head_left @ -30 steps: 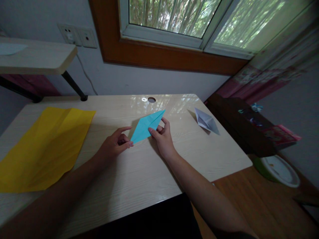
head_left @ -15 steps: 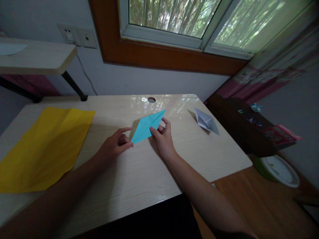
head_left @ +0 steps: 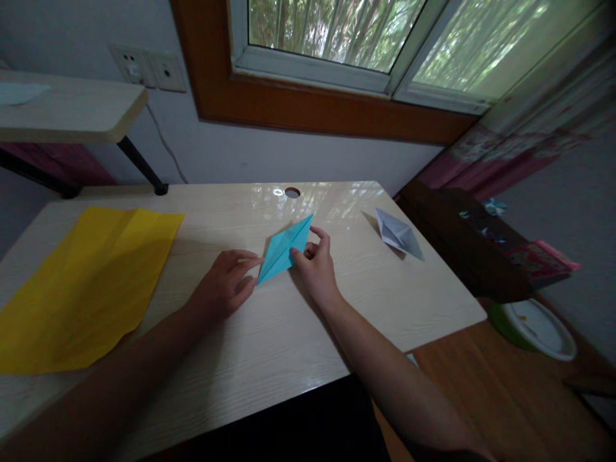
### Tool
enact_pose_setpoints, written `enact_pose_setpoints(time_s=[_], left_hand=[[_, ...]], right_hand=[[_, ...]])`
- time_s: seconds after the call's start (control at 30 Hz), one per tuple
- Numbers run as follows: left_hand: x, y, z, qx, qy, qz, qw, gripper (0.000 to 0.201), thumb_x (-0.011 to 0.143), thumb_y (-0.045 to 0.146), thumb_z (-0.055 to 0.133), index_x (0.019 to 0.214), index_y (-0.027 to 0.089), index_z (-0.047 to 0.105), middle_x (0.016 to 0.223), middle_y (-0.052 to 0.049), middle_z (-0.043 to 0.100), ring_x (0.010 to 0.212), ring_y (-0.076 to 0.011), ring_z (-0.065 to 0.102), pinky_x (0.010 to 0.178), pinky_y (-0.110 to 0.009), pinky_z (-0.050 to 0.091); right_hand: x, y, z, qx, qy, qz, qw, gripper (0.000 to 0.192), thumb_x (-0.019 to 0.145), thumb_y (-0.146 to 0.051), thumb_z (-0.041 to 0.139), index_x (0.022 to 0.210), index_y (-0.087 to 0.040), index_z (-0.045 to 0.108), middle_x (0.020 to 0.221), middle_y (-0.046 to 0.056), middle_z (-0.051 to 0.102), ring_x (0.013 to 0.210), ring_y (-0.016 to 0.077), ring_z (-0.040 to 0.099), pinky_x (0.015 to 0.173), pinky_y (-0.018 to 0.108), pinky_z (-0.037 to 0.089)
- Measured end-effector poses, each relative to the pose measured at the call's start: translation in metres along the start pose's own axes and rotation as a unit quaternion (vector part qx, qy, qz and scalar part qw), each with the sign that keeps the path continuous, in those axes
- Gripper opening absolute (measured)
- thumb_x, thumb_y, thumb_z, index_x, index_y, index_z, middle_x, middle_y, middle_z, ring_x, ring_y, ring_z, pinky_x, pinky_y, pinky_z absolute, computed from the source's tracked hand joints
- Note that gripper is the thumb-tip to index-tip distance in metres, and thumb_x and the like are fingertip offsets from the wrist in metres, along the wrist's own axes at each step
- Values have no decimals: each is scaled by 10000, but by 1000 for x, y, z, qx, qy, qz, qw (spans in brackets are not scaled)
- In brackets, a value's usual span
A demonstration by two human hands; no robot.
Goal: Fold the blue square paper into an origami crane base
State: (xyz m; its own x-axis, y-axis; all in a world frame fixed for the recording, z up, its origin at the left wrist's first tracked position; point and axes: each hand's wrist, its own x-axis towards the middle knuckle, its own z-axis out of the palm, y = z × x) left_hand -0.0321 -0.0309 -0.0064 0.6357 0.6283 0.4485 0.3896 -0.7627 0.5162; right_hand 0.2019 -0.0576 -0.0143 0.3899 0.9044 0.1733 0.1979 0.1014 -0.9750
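A diamond-shaped piece of folded turquoise paper (head_left: pixel 285 250), with a crease along its length, is tilted just above the desk. My right hand (head_left: pixel 315 260) pinches its right side, thumb on the upper face and fingers behind. At the lower left point is my left hand (head_left: pixel 233 279), its fingers stretched out and a gap between them and the thumb. Those fingertips are at the paper's left edge, and the thumb tip lies close beside the point. Whether the left fingers press on the paper is hard to see.
On the left of the pale desk (head_left: pixel 317 346) lies a large yellow sheet (head_left: pixel 96 289). A folded white paper boat (head_left: pixel 398 232) rests at the right. A raised shelf (head_left: pixel 72 112) stands at the back left, near a round cable hole (head_left: pixel 292 192).
My left fingers have straightened and shifted from a pinch at the paper's point to its left edge. The paper has turned slightly, showing its long crease more plainly. My right hand keeps its hold.
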Motion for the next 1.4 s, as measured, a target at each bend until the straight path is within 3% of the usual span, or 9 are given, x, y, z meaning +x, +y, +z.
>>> enact_pose_setpoints(time_s=[0.1,0.2,0.43,0.57,0.7,0.8,0.87,1.1,1.4], left_hand=[[-2,0,3,21,-68,78,994,444,934,192,584,1376,235,576,1405,-116,583,1376,-310,461,1140,-525,400],[-4,-1,8,45,-103,101,989,457,954,234,577,1411,233,553,1439,-105,581,1427,-316,423,1150,-535,396],[-7,-2,12,129,-112,133,976,410,998,271,521,1396,185,564,1415,-88,614,1377,-301,488,1121,-504,430],[-7,0,11,149,-112,141,972,395,1004,273,514,1379,166,577,1419,-89,613,1358,-288,508,1123,-494,429],[-7,1,9,145,-112,139,973,397,1006,274,510,1386,181,575,1419,-84,614,1357,-279,515,1127,-489,424],[-7,0,8,135,-119,134,974,406,1005,277,514,1398,190,565,1430,-82,606,1370,-278,506,1131,-497,417],[-7,-1,7,127,-122,135,975,403,1004,281,518,1392,188,570,1430,-81,606,1378,-282,500,1127,-507,419],[-6,-8,9,89,-105,138,981,351,985,294,564,1312,185,631,1369,-82,654,1351,-275,532,1110,-508,448],[-6,-6,3,61,-62,160,983,177,967,201,581,1064,166,725,1152,-85,746,1117,-224,679,979,-415,572]], right_hand=[[-1,3,-1,-45,-6,-19,999,623,805,-302,692,1374,-275,439,779,-32,620,744,185,579,740,329,476],[-1,5,-3,-97,-9,-53,994,639,802,-274,679,1396,-274,444,808,-9,611,803,209,563,810,372,476],[0,4,-11,-310,-45,-134,940,586,838,-271,664,1396,-245,488,1047,89,594,1003,281,515,953,498,445],[0,-2,-17,-374,-28,-168,912,409,834,-276,710,1233,-233,629,1189,142,520,1098,318,485,978,531,455],[5,-11,-26,-370,-138,-287,873,112,898,-225,668,1000,-244,709,1184,111,609,1168,309,483,1025,525,443],[14,-13,-33,-317,-299,-362,824,108,943,-270,644,1023,-238,708,1152,82,670,1153,253,551,1035,476,466],[20,-11,-38,-291,-349,-371,810,168,949,-322,646,1071,-222,702,1166,94,674,1140,232,591,1011,443,497],[28,1,-42,-269,-366,-405,793,209,946,-337,654,1114,-224,705,1186,97,698,1151,228,631,1017,449,513],[25,3,-40,-297,-352,-458,760,169,975,-261,601,1087,-227,724,1177,91,723,1138,233,642,979,450,536]])
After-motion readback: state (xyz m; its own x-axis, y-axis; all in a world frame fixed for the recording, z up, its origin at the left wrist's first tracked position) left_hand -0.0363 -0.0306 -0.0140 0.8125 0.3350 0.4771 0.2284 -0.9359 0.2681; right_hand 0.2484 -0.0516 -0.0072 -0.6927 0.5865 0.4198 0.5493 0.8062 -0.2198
